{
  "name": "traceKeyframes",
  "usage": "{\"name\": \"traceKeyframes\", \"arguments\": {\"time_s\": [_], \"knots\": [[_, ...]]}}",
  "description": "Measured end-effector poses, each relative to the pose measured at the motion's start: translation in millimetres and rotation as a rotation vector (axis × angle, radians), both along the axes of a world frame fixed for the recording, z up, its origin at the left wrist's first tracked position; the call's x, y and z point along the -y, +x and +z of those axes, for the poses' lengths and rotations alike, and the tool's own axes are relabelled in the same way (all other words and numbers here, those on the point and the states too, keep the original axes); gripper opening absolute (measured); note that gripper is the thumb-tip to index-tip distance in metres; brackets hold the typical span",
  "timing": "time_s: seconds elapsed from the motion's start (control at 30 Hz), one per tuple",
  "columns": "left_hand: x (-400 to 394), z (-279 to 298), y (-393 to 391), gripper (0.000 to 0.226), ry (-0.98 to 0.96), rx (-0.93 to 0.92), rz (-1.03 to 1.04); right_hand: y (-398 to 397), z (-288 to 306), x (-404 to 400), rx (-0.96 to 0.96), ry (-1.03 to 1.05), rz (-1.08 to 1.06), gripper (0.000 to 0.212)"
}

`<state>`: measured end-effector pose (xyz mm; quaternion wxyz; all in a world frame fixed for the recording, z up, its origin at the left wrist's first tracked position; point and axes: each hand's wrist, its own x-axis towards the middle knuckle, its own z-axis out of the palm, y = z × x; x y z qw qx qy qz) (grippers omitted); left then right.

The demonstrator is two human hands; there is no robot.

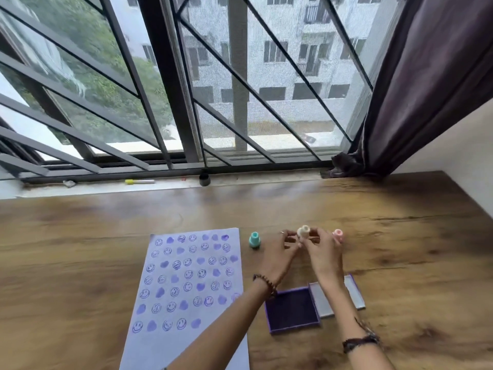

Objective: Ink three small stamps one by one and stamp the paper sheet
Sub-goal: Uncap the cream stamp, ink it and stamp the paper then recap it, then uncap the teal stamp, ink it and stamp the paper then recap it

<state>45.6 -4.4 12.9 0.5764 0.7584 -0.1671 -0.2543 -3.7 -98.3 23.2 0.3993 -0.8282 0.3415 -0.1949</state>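
— Purple ink fills the open ink pad [292, 310], nearest us on the wooden table [80, 263]. Its grey lid [354, 292] lies open just to its right, partly under the right forearm.

— And the paper?

— Left of the pad lies the paper sheet [186, 279], pale and lengthwise away from us. It is covered in rows of purple prints, smiley faces mixed with solid hearts.

— Where are the stamps?

— Beyond the pad. The teal stamp [254, 239] stands upright on the table, just off the sheet's far right corner and just left of the left hand [278, 253]. The cream stamp [303, 231] is up between both hands.

— Who grips it?

— The fingertips of both hands are closed around it. The left hand pinches from the left, and the right hand [324, 251] from the right. The picture is too blurred to tell which hand bears it.

— And the third?

— The pink stamp [337, 233] stands just beyond the right hand's knuckles, partly hidden by them.

— Further back?

— A yellow-capped marker [139, 181] and a small dark cap [204, 180] lie on the sill under the barred window [170, 84]. A dark curtain [426, 76] hangs at the right.
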Motion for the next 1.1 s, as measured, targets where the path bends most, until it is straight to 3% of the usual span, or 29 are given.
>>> {"name": "traceKeyframes", "arguments": {"time_s": [0.2, 0.3, 0.37, 0.47, 0.53, 0.63, 0.77, 0.93, 1.1], "knots": [[-6.3, 0.2, -6.1, 0.026, 0.042, 0.093, -0.030, -1.0, -10.5, -4.7, -0.056, 0.008, -0.023, 0.017], [-28.7, -1.2, -8.4, 0.008, -0.021, 0.029, 0.163, -6.8, -10.6, -14.3, 0.020, 0.060, -0.145, 0.033], [-47.3, 0.3, -6.4, 0.018, -0.057, -0.018, 0.340, -12.0, -10.3, -28.3, 0.097, 0.072, -0.226, 0.030], [-73.0, -7.3, 10.0, 0.013, -0.021, -0.024, 0.539, -2.0, -19.5, -61.3, 0.081, 0.044, -0.110, 0.021], [-73.9, -6.5, 16.5, 0.003, -0.008, -0.037, 0.518, 1.8, -19.3, -68.6, 0.051, 0.047, -0.020, 0.024], [-66.0, -5.5, 25.2, 0.015, 0.051, -0.051, 0.413, 15.9, -15.8, -72.5, -0.006, 0.054, 0.095, 0.036], [-62.1, -4.2, 30.5, 0.013, 0.094, 0.003, 0.318, 28.6, -10.7, -72.2, -0.030, 0.066, 0.239, 0.042], [-74.3, -3.6, 25.3, 0.013, -0.152, -0.163, 0.287, 16.6, -2.6, -70.9, 0.053, 0.060, 0.232, 0.020], [-87.7, 5.3, 4.2, 0.015, -0.397, -0.452, 0.188, -13.5, 13.0, -79.4, 0.135, 0.162, 0.233, 0.018]]}}
